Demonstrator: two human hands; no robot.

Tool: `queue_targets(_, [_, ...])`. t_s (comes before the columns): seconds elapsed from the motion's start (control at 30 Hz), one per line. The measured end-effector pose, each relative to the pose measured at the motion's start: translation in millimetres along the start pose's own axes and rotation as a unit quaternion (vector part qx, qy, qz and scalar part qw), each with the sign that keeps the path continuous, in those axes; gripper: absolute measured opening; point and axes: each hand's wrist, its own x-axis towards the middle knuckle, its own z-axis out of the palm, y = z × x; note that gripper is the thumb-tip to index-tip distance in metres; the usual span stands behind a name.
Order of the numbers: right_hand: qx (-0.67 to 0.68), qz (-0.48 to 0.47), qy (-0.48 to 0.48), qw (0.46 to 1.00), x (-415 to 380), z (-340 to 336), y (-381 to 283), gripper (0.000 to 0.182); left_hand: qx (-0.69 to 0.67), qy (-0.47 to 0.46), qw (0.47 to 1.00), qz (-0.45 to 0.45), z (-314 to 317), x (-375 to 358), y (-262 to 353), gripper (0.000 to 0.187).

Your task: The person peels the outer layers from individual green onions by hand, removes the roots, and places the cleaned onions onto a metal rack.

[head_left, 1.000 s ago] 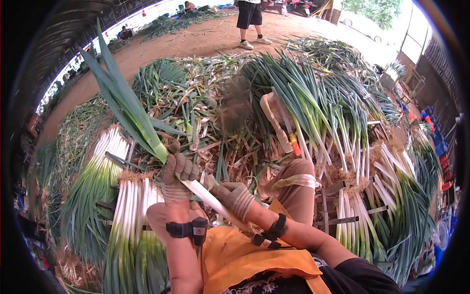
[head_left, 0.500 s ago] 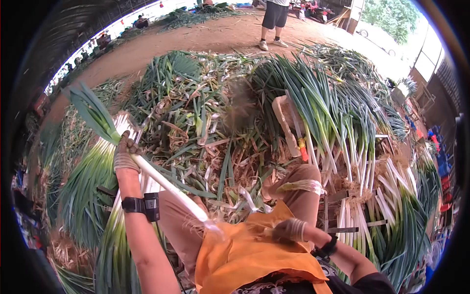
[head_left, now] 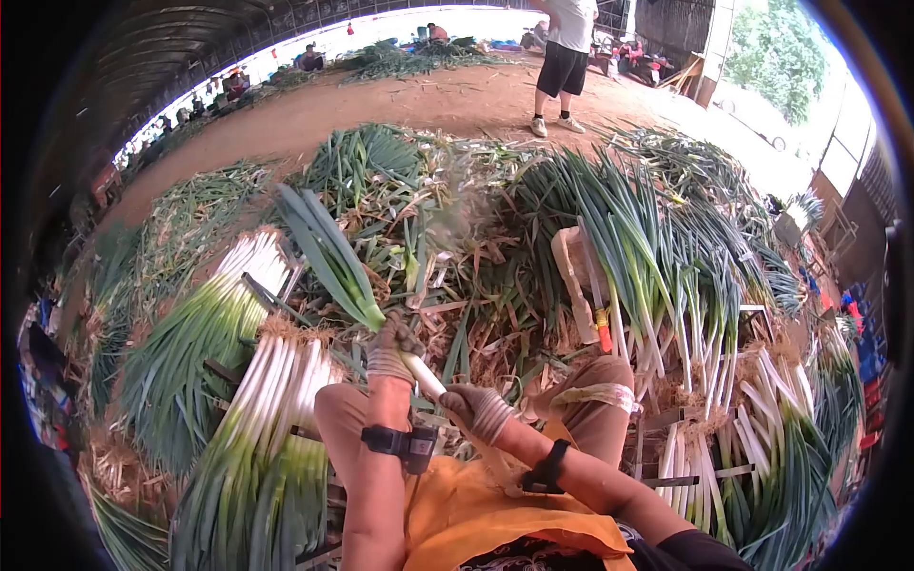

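A long green onion (head_left: pixel 333 255) slants across my lap, its leaves pointing up and left and its white stem low. My left hand (head_left: pixel 394 344), in a worn glove, is closed round the stem just below the leaves. Farther down the white stem, my right hand (head_left: pixel 476 411), also gloved, is closed around it. The root end is hidden behind my right hand and forearm. An orange apron (head_left: pixel 505 519) covers my lap between my bent knees.
Rows of trimmed green onions (head_left: pixel 257 409) lie on my left. Untrimmed onions (head_left: pixel 638 238) lean at the right beside a pale trough-like piece (head_left: pixel 568 281). Leaf scraps (head_left: pixel 447 276) cover the ground ahead. A person (head_left: pixel 564 71) stands beyond the heap.
My left hand has brought the green onion rightward to the middle. My right hand has risen from the apron and closed on the white stem. The view has tilted up slightly.
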Motion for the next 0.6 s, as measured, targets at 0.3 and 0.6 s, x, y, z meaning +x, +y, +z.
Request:
queue_targets(0.3, [0.005,0.111,-0.046,0.993,-64,-33,62,0.024,0.013,-0.065,0.998,0.006,-21,35,45,0.018])
queue_targets(0.6, [0.066,-0.118,0.022,0.991,-30,-8,13,0.043,0.072,0.05,0.994,0.068,-1,16,30,0.014])
